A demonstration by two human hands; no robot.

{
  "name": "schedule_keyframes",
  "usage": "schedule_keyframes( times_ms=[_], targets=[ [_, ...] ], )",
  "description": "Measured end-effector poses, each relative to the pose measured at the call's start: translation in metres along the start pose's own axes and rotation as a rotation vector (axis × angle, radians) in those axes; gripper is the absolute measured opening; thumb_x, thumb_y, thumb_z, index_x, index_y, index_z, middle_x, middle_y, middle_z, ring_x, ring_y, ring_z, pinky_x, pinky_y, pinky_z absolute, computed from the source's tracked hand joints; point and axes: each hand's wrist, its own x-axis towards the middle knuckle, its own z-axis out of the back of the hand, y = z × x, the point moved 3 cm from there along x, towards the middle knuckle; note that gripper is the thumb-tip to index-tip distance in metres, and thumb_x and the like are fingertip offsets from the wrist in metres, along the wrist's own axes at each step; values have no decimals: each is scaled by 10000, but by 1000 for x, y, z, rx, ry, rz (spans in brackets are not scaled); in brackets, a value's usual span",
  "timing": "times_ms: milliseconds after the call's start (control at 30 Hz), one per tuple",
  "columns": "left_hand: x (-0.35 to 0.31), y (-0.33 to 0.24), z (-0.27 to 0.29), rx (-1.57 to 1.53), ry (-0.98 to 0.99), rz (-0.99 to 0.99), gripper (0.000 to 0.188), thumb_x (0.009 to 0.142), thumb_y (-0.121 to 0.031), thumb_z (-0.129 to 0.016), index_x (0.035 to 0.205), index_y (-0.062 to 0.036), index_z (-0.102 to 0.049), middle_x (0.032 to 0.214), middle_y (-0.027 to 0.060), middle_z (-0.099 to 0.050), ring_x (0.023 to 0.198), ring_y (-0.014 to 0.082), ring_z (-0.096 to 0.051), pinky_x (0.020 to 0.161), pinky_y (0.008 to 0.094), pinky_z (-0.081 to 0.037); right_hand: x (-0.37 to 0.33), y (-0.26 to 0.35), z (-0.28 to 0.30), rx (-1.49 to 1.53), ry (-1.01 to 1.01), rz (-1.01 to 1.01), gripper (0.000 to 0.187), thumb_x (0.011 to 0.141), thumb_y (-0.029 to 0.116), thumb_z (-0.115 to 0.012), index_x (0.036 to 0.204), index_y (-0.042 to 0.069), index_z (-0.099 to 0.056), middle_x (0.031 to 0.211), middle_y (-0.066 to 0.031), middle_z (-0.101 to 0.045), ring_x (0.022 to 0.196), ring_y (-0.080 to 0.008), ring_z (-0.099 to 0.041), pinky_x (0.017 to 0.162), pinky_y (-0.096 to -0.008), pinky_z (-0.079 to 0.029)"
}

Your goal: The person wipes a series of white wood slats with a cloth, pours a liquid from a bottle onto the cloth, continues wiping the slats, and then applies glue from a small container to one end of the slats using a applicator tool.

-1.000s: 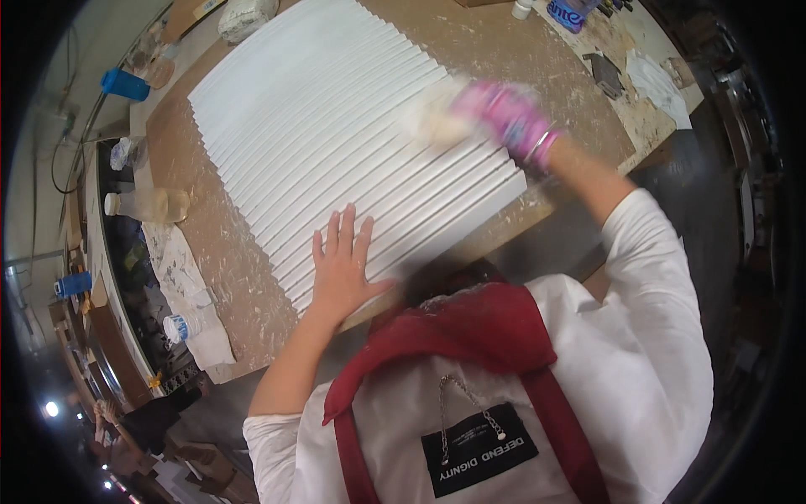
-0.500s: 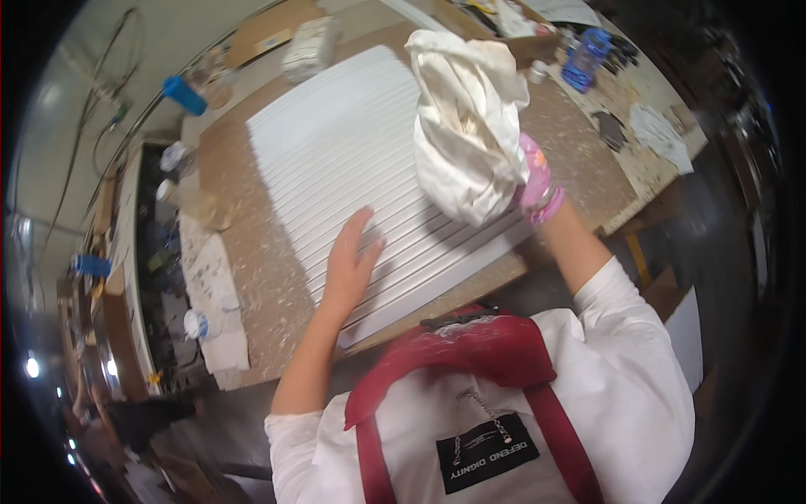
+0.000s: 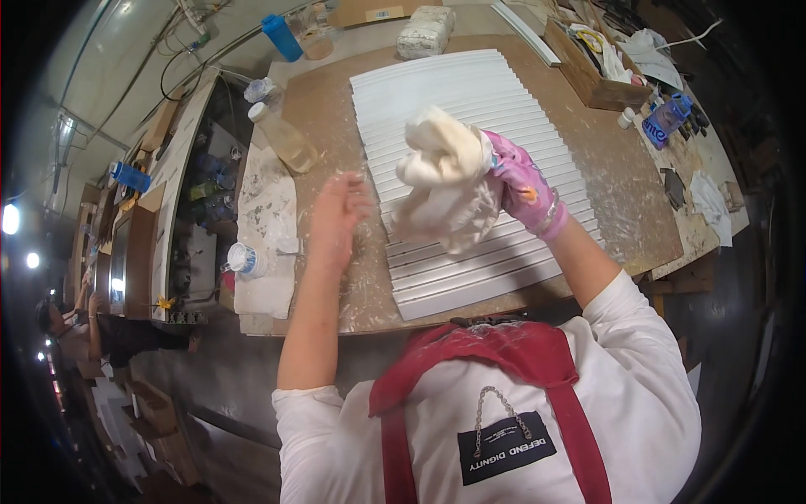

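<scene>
"How is the left hand (image 3: 344, 206) posed?"

"Bare and upright on its forearm, just beside the left edge of the white strips (image 3: 470, 281) as seen from above. Its fingers are loosely bent, with nothing visible in them (motion blurs them, so I can't tell how far each one curls)."

"And the right hand (image 3: 525, 181)?"

"It wears a pink patterned glove (image 3: 541, 206) and reaches in from the right, forearm slanting up and inward. The fingers grip the edge of a cream cloth (image 3: 449, 151), which hangs in folds in front of the strips."

"Count things for me."

"One cloth, one glove. The strips lie side by side on one brown board (image 3: 638, 223), too many and too fine to count surely. Around them: three blue bottles (image 3: 281, 38), one pale-yellow bottle (image 3: 285, 139) with a white cap, one white tub (image 3: 242, 258), one wooden box (image 3: 609, 94)."

"What differs from half a second ago?"

"The cloth hung long and spread then; now it's bunched. The left hand was over the strips and has moved off them to the left. The right hand grips the cloth in both."
</scene>
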Motion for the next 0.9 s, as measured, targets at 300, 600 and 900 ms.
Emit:
schedule_keyframes(
  times_ms=[300, 600, 900],
  targets=[
    [17, -16, -11, -169, -114, 35, 463, 978, -223, -463, 1401, -61, -364, 1277, 117, -541, 1124, 266, -561, 957, 387, -472, 15, 24, -52, -578, 362, 301, 530, 909, 368, -547, 1326, 43, -522, 1422, -152, -441, 1363, -319, -336, 1135, -443, -238],
    [39, -109, -28, -226, 287, -212, 521, 877, 9, -443, 1390, 25, -351, 1243, 109, -549, 1125, 208, -544, 996, 335, -422, 44, 48, -63, -452, -74, 43, 1035, 757, 569, -689, 1484, 25, -191, 1485, -242, -290, 1387, -332, -298, 1128, -436, -288],
    [48, -155, 20, 141, 67, -381, 350, 889, -23, -439, 1221, 35, -536, 1033, 87, -646, 897, 130, -633, 787, 255, -514, 87, 60, -6, -91, -367, 7, 204, 893, 49, -516, 1071, -5, -600, 917, -67, -634, 778, -130, -618, 779, -261, -544]
  ],
)
